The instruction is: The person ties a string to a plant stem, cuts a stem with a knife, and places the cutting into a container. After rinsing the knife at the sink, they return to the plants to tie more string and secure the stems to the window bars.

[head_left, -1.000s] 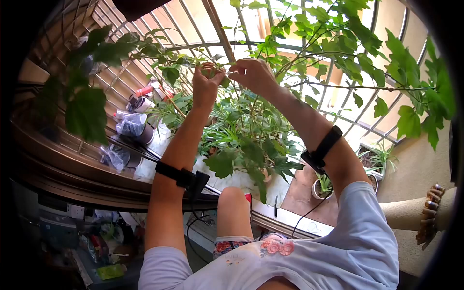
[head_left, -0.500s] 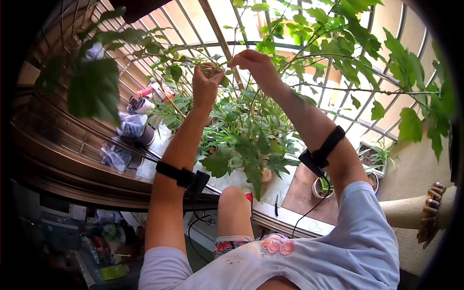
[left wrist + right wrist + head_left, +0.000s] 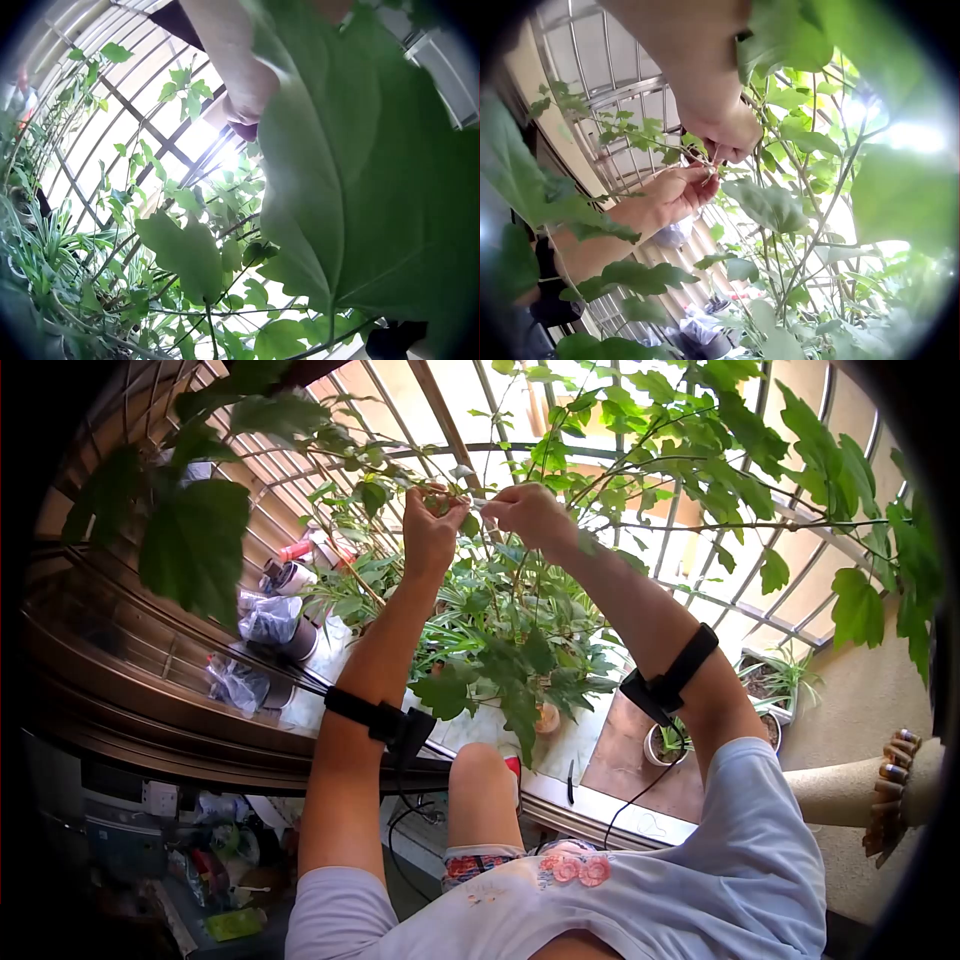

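Both hands are raised to a thin vine stem in front of the window grille. My left hand pinches the stem among small leaves, fingers curled. My right hand is a few centimetres to its right, fingertips pinched on the same stem. In the right wrist view the right hand and left hand nearly meet, with a small pale bit between the fingertips. In the left wrist view a big leaf hides most of the left hand.
A curved metal grille stands behind the vine. Potted plants crowd the sill below the hands, with a small pot at right. Plastic bags and containers lie at left. My knee rests on the ledge.
My right hand rose a little, then came down and left, closer to the left hand. The big leaves at upper left swayed. The left hand barely moved.
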`<state>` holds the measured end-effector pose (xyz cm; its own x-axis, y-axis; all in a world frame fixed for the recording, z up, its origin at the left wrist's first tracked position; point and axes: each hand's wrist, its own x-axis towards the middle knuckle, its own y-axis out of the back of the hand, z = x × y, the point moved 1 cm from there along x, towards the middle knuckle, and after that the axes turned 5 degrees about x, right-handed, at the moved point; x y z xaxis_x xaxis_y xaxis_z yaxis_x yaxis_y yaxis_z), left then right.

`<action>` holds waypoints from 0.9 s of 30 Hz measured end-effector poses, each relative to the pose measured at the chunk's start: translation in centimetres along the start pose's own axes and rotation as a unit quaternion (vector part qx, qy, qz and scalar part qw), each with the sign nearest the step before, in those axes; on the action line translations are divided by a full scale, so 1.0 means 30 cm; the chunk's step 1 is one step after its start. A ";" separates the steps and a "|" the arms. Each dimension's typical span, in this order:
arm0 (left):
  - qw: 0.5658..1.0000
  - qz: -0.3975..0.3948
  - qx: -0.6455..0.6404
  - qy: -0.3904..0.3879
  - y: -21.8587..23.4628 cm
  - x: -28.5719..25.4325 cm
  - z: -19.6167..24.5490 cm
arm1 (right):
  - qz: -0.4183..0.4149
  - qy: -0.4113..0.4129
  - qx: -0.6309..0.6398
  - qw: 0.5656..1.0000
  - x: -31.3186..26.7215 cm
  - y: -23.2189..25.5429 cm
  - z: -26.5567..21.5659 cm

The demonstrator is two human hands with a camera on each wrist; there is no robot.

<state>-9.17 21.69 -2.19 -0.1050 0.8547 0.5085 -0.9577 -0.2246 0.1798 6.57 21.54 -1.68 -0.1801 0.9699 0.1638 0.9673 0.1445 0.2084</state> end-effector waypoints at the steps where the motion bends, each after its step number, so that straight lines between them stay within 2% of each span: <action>1: 1.000 0.007 0.012 0.003 -0.003 -0.002 -0.005 | -0.005 0.038 -0.044 0.998 -0.002 -0.002 0.002; 4: 0.999 0.021 0.038 0.002 -0.015 -0.006 -0.011 | 0.006 0.166 -0.142 0.976 0.002 -0.013 0.013; 7: 1.000 0.012 -0.015 -0.009 -0.024 -0.005 -0.018 | -0.036 0.158 -0.132 0.978 0.004 -0.006 -0.001; 10: 0.999 0.010 0.046 0.002 -0.016 -0.011 -0.007 | -0.020 0.089 -0.118 0.989 -0.005 0.024 -0.016; 13: 0.999 0.004 0.028 0.017 -0.008 -0.012 0.006 | 0.051 0.108 -0.157 0.980 -0.009 0.032 -0.023; 17: 0.999 -0.020 -0.017 0.023 0.008 -0.009 -0.004 | 0.069 0.147 -0.178 0.971 -0.004 0.012 -0.019; 20: 0.999 -0.030 0.006 0.043 -0.001 -0.034 0.052 | 0.086 0.109 -0.146 0.979 0.001 0.006 -0.023; 23: 0.998 -0.062 -0.005 0.027 0.006 -0.017 0.035 | 0.071 0.132 -0.218 0.964 -0.006 -0.001 -0.025; 27: 0.994 0.004 0.112 -0.003 0.002 0.002 0.032 | 0.023 0.158 -0.189 0.969 -0.033 -0.051 -0.038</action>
<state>-8.96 21.28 -1.34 -0.1102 0.8502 0.5148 -0.8729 -0.3305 0.3589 5.08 20.15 -1.06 -0.2423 0.8565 0.4557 0.8515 -0.0374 0.5229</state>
